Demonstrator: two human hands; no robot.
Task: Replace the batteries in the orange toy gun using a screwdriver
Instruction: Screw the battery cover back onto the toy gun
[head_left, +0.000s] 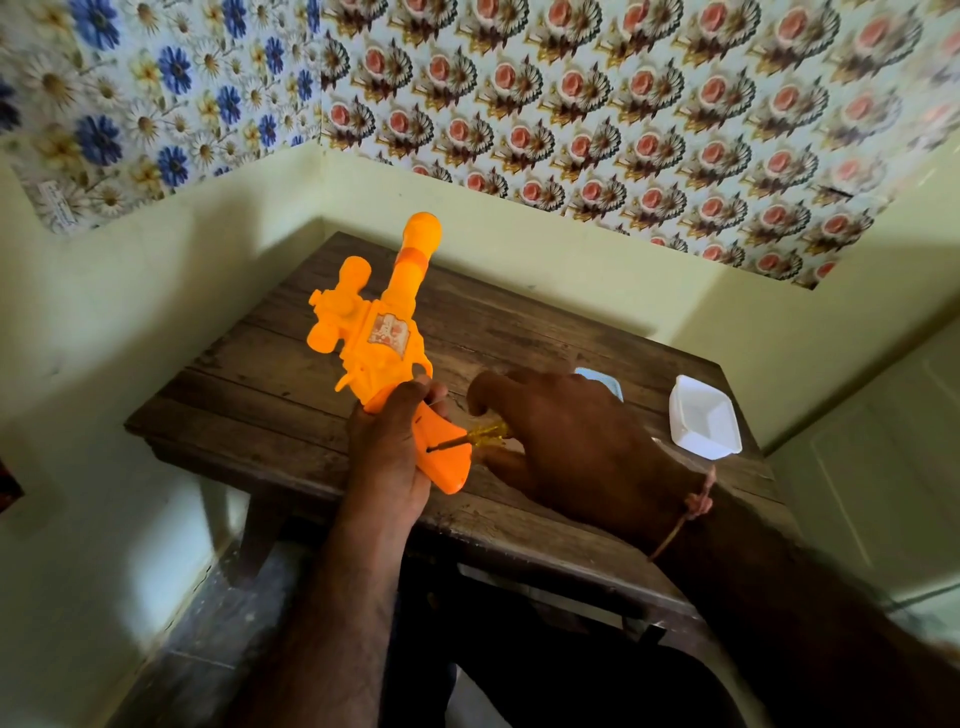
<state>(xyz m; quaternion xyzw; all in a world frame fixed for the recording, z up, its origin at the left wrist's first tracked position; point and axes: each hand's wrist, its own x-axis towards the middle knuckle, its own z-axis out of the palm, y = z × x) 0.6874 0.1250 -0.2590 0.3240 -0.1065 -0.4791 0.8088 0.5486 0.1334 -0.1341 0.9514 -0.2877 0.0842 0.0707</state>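
A person's left hand (387, 457) is gripping the handle of an orange toy gun (374, 332), fingers curled around it, holding the gun above a wooden tabletop (519, 332) with the barrel pointing up and away from the hand. The butt of the handle is sticking out just to the right of that hand.

The right hand (566, 441) is closing around a screwdriver (470, 436) with a clear yellow handle — thumb and fingers are curling round it, and most of the handle is hidden inside the grip. The metal tip is reaching left from this hand and touching a dark slot in the side of the gun's handle. A thin string (685, 514) is tied around the right wrist.

Beyond the right hand, a pale blue dish (605, 379) is peeking out, mostly covered by the knuckles. Further right of that hand, a white dish (704, 418) is sitting on the tabletop near its edge — what is inside either one cannot be made out.
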